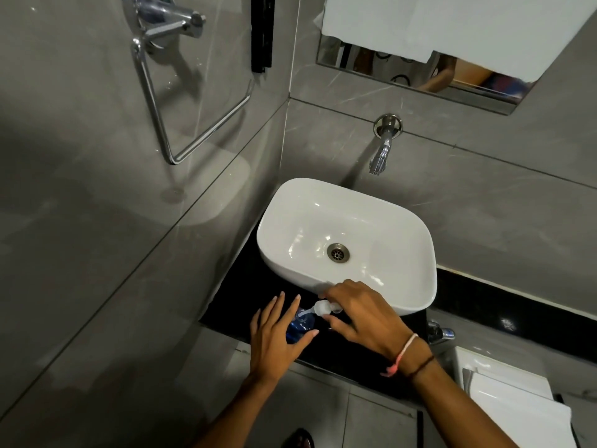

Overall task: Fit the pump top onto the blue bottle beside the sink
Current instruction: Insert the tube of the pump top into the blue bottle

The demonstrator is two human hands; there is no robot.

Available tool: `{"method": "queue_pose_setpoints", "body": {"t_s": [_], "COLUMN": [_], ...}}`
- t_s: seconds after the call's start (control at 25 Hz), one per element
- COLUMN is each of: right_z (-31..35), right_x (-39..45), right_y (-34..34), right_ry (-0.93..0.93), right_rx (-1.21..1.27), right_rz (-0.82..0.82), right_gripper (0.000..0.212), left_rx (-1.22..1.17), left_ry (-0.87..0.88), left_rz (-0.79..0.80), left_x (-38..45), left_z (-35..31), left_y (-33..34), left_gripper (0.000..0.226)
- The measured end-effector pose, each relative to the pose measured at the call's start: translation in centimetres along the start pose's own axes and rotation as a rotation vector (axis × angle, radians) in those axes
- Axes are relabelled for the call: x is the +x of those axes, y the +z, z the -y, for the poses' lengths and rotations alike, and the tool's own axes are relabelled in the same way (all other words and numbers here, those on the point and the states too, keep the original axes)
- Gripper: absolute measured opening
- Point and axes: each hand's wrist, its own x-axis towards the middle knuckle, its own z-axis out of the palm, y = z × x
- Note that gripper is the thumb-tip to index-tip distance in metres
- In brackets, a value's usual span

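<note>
Grey-tiled walls frame the black surface [355,360] where your left hand [277,334] loosely cups the translucent blue bottle [302,324] beside the white basin [403,302]. Your right hand [365,315] pinches the white plastic pump top [324,308], tilted; straighten it over the neck before twisting.

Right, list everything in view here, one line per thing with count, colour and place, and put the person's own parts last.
blue bottle: one, blue, on the black counter left of the sink
pump top: one, clear white, tilted at the bottle's mouth
sink: one, white, on the counter
drain: one, metal, sink bottom
counter: one, black, under the sink
wall tap: one, chrome, above the sink
towel ring: one, chrome, left wall
mirror: one, upper right, partly covered by white sheet
wristbands: pink and dark, right wrist
left hand: around the bottle
right hand: gripping the pump top
</note>
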Motion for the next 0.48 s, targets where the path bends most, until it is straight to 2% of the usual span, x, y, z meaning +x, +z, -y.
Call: {"method": "queue_pose_setpoints", "body": {"t_s": [0.28,0.4,0.48], "right_z": [1.1,0.6,0.1], "right_x": [4.8,4.6,3.6], "right_y": [3.1,4.7,5.3], "right_ry": [-0.019,0.096,0.167], "right_rx": [-0.108,-0.096,0.03], "right_rz": [0.26,0.22,0.173], "right_gripper": [0.026,0.037,0.048], "left_rx": [0.016,0.041,0.052], "left_ry": [-0.015,-0.024,-0.023], "left_rz": [-0.035,-0.035,-0.022], "left_x": [-0.1,0.0,0.0], "left_z": [0.8,0.7,0.8], "left_y": [0.5,0.5,0.6], "left_gripper": [0.085,0.082,0.076]}}
